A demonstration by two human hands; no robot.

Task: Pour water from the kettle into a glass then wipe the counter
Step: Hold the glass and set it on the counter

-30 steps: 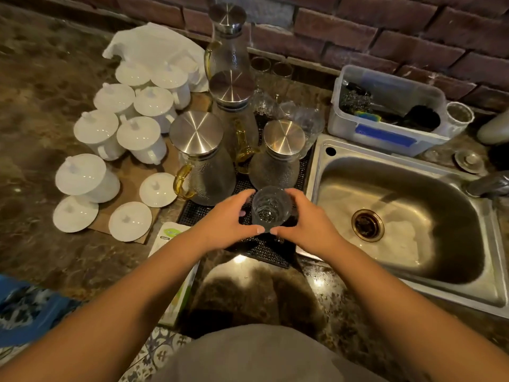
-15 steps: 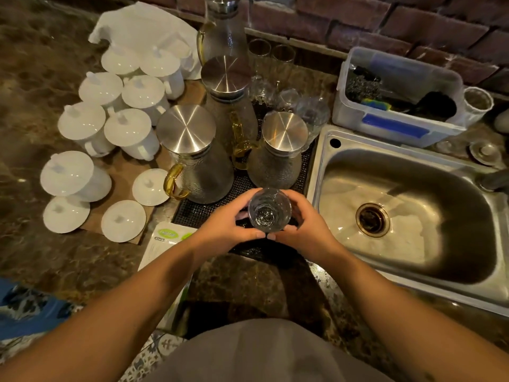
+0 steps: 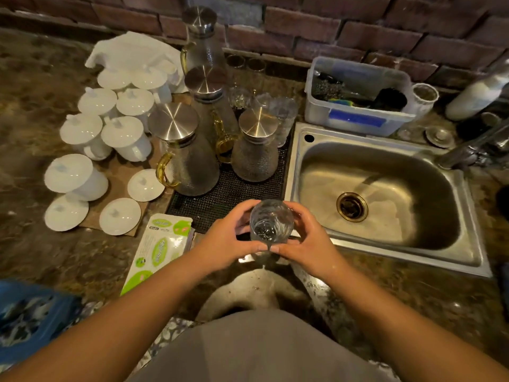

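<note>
We hold the glass in both hands, left hand and right hand, each grip curled round its wall, above the bench edge beside the sink. It looks fragile and slick; the sides suit holding. The lidded kettle stands on the mat.

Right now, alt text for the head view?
Both hands, left hand and right hand, hold a clear glass over the counter beside a steel sink. Behind stand lidded glass kettles and white lidded cups.
</note>
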